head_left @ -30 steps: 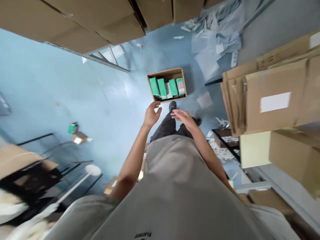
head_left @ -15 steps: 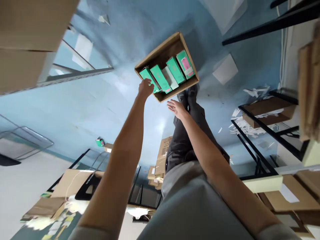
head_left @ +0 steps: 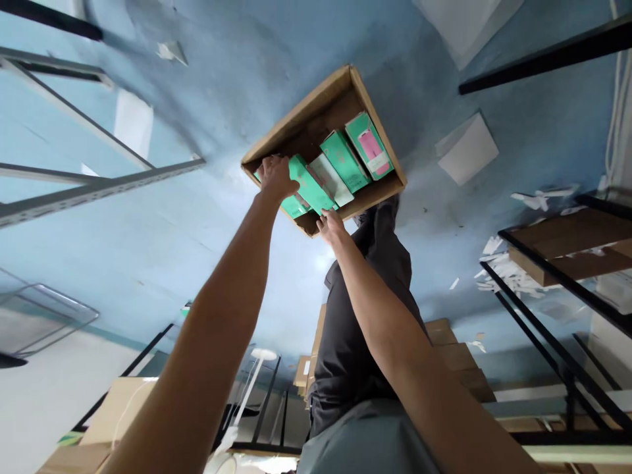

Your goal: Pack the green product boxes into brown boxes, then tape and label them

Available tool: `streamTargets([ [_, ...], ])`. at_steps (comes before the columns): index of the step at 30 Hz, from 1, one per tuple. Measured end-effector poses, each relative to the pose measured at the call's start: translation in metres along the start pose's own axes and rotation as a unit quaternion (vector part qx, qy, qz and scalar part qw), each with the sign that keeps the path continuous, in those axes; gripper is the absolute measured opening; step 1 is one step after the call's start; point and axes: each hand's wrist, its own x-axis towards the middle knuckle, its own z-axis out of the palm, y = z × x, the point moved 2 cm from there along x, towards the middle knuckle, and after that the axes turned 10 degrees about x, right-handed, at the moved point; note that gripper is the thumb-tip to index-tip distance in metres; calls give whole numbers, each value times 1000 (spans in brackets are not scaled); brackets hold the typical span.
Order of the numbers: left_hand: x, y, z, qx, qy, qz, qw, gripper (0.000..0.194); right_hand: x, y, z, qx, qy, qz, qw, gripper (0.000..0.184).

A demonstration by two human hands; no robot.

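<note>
A cardboard carton [head_left: 291,128] stands on the floor with its top uncovered. Inside are several green boxes, one of them with a pink picture [head_left: 369,146] at the right end, and a white box [head_left: 332,179] in the middle of the row. My left hand [head_left: 276,176] reaches into the carton's left side, its fingers curled over the leftmost green box [head_left: 295,205] and its thumb beside the neighbouring one. At the near wall, my right hand [head_left: 332,227] has bent fingers on the near end of the second green box [head_left: 311,185]; its grip is partly hidden.
A grey metal frame [head_left: 99,191] stands on the left, with sheets of paper [head_left: 133,122] behind it. To the right are a white sheet [head_left: 468,148], black table legs [head_left: 533,329] and paper scraps [head_left: 511,273] beside another carton [head_left: 567,243]. My legs [head_left: 368,309] are close to the carton.
My left hand has moved from the carton's near edge further in, over the leftmost green box. My right hand has come up from outside the carton to the second green box. The view has come closer.
</note>
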Motion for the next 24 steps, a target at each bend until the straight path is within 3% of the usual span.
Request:
streamTargets([
  [4,-50,21,-14,-17,27,-25,999,69,-58,-23,-22,85,113,59,988,33],
  [7,-108,50,-37,-92,49,-44,994,61,-128,-52,-45,85,136,18,987,41],
  [10,-174,91,-70,-173,33,-34,984,39,-206,-83,-67,82,153,-20,985,32],
  [14,-257,160,-110,-193,-2,35,981,23,-307,-117,-96,97,154,-80,980,22],
  [17,-306,219,-126,-169,-12,88,982,19,-376,-127,-128,119,167,-122,971,26],
  [21,-358,305,-129,-115,-27,184,976,24,-458,-113,-187,173,191,-171,951,25],
  [24,-396,373,-118,-64,-56,279,956,32,-507,-88,-239,217,204,-223,928,22],
])
